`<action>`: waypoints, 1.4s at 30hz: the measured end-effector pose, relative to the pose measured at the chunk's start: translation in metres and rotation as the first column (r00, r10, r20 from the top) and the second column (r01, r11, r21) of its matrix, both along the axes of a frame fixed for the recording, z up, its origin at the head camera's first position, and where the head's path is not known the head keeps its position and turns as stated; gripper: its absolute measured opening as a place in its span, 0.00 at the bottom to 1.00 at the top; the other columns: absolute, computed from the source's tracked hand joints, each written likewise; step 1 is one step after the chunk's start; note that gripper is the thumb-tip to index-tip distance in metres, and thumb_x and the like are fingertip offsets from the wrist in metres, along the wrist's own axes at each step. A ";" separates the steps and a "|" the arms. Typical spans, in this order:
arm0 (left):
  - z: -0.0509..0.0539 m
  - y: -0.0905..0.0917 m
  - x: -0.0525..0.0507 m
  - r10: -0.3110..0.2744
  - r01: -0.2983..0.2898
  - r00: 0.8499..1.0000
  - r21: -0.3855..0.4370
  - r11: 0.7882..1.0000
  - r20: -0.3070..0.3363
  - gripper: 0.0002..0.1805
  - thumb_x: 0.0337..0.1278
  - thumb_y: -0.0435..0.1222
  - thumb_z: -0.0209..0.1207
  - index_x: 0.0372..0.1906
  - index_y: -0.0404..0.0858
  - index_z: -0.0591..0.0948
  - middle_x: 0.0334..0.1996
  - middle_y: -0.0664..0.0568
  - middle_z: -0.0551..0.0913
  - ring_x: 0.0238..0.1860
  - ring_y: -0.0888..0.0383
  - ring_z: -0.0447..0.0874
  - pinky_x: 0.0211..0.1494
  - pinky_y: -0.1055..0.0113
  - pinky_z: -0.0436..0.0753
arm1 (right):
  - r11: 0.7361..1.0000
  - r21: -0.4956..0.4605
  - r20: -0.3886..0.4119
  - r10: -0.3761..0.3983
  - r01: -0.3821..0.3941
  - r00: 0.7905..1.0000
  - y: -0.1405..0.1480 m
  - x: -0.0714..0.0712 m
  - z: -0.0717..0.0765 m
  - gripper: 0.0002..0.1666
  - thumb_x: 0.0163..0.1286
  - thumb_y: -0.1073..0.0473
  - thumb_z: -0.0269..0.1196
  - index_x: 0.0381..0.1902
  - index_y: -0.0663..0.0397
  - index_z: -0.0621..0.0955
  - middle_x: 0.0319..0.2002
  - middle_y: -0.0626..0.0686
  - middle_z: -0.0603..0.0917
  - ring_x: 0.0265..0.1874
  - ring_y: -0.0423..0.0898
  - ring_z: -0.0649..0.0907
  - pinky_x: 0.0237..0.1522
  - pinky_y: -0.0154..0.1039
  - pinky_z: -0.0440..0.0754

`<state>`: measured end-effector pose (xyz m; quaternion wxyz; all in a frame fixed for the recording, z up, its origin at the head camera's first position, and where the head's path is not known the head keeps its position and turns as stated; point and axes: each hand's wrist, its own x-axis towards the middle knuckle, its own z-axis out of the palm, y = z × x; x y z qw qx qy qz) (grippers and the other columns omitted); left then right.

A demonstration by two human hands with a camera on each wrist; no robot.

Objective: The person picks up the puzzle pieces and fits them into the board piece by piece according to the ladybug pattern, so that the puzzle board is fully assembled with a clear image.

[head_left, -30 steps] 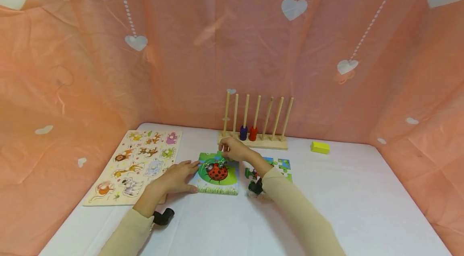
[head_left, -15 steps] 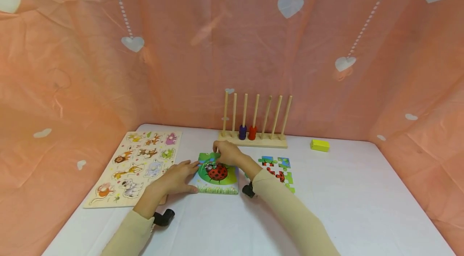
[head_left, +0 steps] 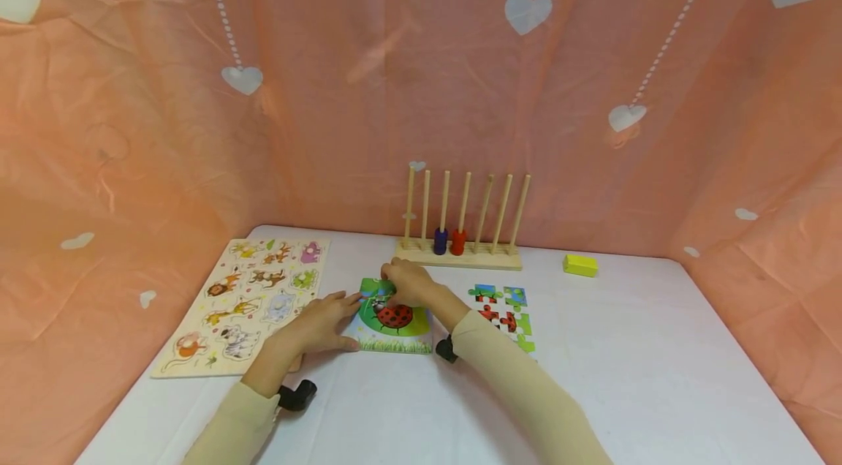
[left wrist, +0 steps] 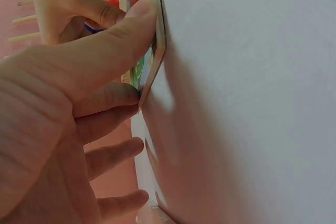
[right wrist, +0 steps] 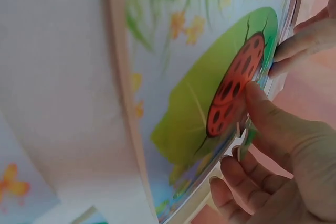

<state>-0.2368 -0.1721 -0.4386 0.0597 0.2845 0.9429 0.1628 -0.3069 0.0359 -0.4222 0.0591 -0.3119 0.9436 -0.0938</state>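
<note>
A ladybug jigsaw puzzle [head_left: 397, 341] lies flat on the white table. My left hand [head_left: 322, 324] rests at its left side, fingers extended. In the left wrist view, the thumb lies over the board's edge and the index finger touches that edge. My right hand [head_left: 413, 284] is over the puzzle's upper part. It pinches a small green puzzle piece [right wrist: 248, 139] between thumb and fingers, close to the ladybug's head. In the head view this hand hides the piece and the puzzle's upper right corner.
To the right is a second, partly filled ladybug puzzle [head_left: 522, 322], partly behind the right forearm. An animal peg board [head_left: 220, 286] lies left. Behind stands a wooden rack [head_left: 490, 260] of upright pegs with blue and red beads. A yellow block [head_left: 580, 265] sits back right.
My right hand has moved left and slightly down over the puzzle, baring more of the second puzzle. The left hand has stayed at the board's left side.
</note>
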 end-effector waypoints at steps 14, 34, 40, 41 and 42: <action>0.001 -0.001 0.000 -0.001 0.001 1.000 -0.021 1.000 -0.004 0.42 0.49 0.50 0.73 0.64 0.28 0.75 0.69 0.36 0.70 0.68 0.30 0.64 0.63 0.31 0.67 | 0.998 -0.054 0.022 0.024 -0.023 0.999 -0.008 0.003 -0.003 0.28 0.60 0.51 0.74 0.56 0.57 0.83 0.47 0.53 0.80 0.47 0.47 0.80 0.49 0.39 0.81; -0.002 0.001 0.000 0.007 -0.007 1.000 0.000 1.000 0.008 0.42 0.50 0.49 0.73 0.65 0.27 0.74 0.70 0.36 0.69 0.68 0.30 0.64 0.64 0.31 0.66 | 0.909 0.408 0.231 -0.009 -0.088 0.973 0.015 0.043 0.022 0.45 0.68 0.25 0.52 0.78 0.27 0.58 0.80 0.44 0.49 0.79 0.49 0.45 0.74 0.63 0.42; -0.001 0.000 -0.001 0.000 0.000 1.000 -0.005 1.000 0.006 0.42 0.50 0.49 0.73 0.65 0.27 0.75 0.70 0.36 0.69 0.68 0.29 0.63 0.64 0.30 0.66 | 0.925 0.372 0.250 -0.014 -0.082 0.968 0.019 0.044 0.017 0.46 0.67 0.24 0.53 0.79 0.26 0.55 0.80 0.43 0.47 0.79 0.49 0.43 0.75 0.63 0.41; -0.001 0.000 -0.001 0.001 -0.001 1.000 -0.005 1.000 0.007 0.42 0.50 0.49 0.73 0.65 0.27 0.74 0.70 0.36 0.69 0.68 0.29 0.63 0.64 0.30 0.65 | 0.926 0.369 0.248 -0.013 -0.082 0.969 0.019 0.044 0.016 0.47 0.67 0.24 0.53 0.79 0.25 0.55 0.80 0.42 0.47 0.79 0.49 0.43 0.75 0.62 0.41; -0.001 -0.001 -0.001 0.002 -0.002 1.000 -0.006 1.000 0.007 0.42 0.50 0.49 0.73 0.65 0.27 0.74 0.70 0.36 0.68 0.69 0.29 0.63 0.64 0.30 0.65 | 0.927 0.367 0.247 -0.013 -0.081 0.969 0.019 0.044 0.016 0.47 0.66 0.24 0.53 0.79 0.25 0.55 0.80 0.42 0.47 0.79 0.49 0.43 0.75 0.62 0.41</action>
